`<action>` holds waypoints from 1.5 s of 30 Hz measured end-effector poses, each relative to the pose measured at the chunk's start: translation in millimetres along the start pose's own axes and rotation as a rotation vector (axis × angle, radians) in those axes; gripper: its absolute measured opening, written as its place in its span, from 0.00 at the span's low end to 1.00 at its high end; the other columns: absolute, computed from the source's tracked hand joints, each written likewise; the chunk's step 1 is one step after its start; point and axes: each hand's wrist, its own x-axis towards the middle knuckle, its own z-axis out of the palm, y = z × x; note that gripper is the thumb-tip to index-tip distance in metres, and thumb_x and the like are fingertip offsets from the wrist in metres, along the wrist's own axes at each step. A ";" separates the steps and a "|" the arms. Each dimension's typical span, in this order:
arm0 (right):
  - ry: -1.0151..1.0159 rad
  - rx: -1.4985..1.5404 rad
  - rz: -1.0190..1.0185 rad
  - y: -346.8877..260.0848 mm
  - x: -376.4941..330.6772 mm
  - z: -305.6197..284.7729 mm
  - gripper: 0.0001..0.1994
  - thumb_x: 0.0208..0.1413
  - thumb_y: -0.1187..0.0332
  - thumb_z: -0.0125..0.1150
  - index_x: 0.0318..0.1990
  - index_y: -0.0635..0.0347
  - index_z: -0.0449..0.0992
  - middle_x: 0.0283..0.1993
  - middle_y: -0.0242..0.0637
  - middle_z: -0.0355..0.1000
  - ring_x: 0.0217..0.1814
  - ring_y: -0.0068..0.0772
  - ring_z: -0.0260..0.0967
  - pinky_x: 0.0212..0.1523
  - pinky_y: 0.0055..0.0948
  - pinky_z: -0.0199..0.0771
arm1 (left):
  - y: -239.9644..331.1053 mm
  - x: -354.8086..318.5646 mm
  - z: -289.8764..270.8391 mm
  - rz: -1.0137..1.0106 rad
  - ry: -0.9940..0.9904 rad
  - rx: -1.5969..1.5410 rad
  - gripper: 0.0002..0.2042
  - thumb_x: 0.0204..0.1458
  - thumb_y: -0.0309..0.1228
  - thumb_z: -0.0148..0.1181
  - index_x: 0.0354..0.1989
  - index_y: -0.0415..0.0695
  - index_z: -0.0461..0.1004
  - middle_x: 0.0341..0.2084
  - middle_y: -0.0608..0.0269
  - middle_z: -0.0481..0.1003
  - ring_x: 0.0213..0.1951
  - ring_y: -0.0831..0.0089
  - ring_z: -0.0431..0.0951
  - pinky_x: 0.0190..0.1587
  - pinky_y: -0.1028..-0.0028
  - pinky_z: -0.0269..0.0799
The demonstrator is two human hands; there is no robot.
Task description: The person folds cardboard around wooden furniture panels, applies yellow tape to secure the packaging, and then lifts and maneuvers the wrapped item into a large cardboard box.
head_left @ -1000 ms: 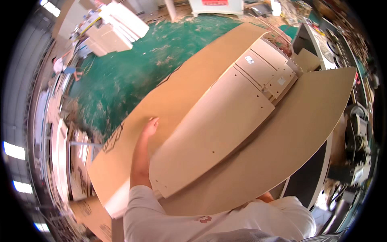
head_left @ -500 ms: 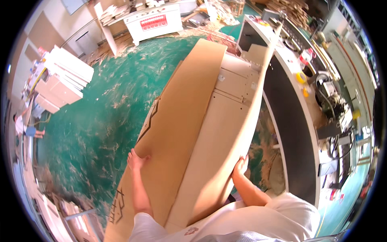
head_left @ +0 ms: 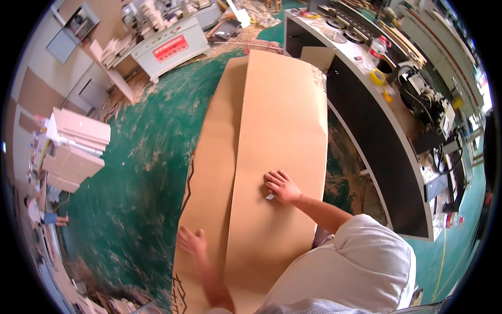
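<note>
A long brown cardboard sheet (head_left: 277, 131) lies folded over on a wider cardboard piece (head_left: 212, 172) above the green floor. My right hand (head_left: 281, 187) presses flat on the folded flap near its middle, with a small white scrap under the fingers. My left hand (head_left: 191, 242) rests flat on the lower cardboard layer near its left edge, fingers spread. Neither hand grips anything.
A dark workbench (head_left: 376, 104) with a tape roll, a bottle and tools runs along the right. A white machine table (head_left: 167, 44) stands at the back. Stacked pale boards (head_left: 73, 149) sit at left on the green floor (head_left: 136, 172). A person stands far left.
The cardboard flap has come down over the pale wooden panel, which no longer shows. My right hand moved from the sheet's right edge onto the top of the flap; my left stays at the left edge.
</note>
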 end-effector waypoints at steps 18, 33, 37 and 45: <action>0.351 -0.490 0.455 447.4 245.3 -103.0 0.28 0.58 0.49 0.56 0.63 0.52 0.69 0.71 0.43 0.59 0.75 0.48 0.51 0.73 0.52 0.48 | 247.4 -231.2 7.2 -0.021 -0.023 -0.045 0.33 0.62 0.54 0.46 0.72 0.51 0.60 0.73 0.47 0.54 0.74 0.47 0.50 0.69 0.32 0.39; 0.203 -0.120 -0.105 262.3 215.1 -27.2 0.24 0.66 0.48 0.53 0.57 0.57 0.75 0.55 0.44 0.76 0.57 0.47 0.73 0.56 0.45 0.75 | 221.7 -257.3 -6.8 -0.939 0.049 -0.299 0.37 0.60 0.58 0.46 0.74 0.51 0.55 0.77 0.57 0.45 0.77 0.54 0.37 0.67 0.26 0.25; -0.354 0.367 -0.949 -2.2 64.1 87.0 0.27 0.58 0.64 0.59 0.65 0.59 0.68 0.70 0.49 0.61 0.74 0.52 0.54 0.75 0.53 0.48 | 194.9 -279.7 -38.3 -0.741 -0.074 -0.556 0.38 0.61 0.60 0.45 0.75 0.51 0.54 0.77 0.54 0.44 0.77 0.53 0.38 0.69 0.30 0.28; -0.367 -0.159 -0.903 -264.4 -139.1 105.0 0.30 0.67 0.50 0.46 0.74 0.46 0.58 0.79 0.46 0.47 0.81 0.51 0.40 0.76 0.59 0.37 | 122.7 -494.5 -13.2 -0.720 0.345 -0.375 0.33 0.60 0.52 0.53 0.69 0.45 0.63 0.72 0.46 0.56 0.74 0.51 0.51 0.74 0.48 0.43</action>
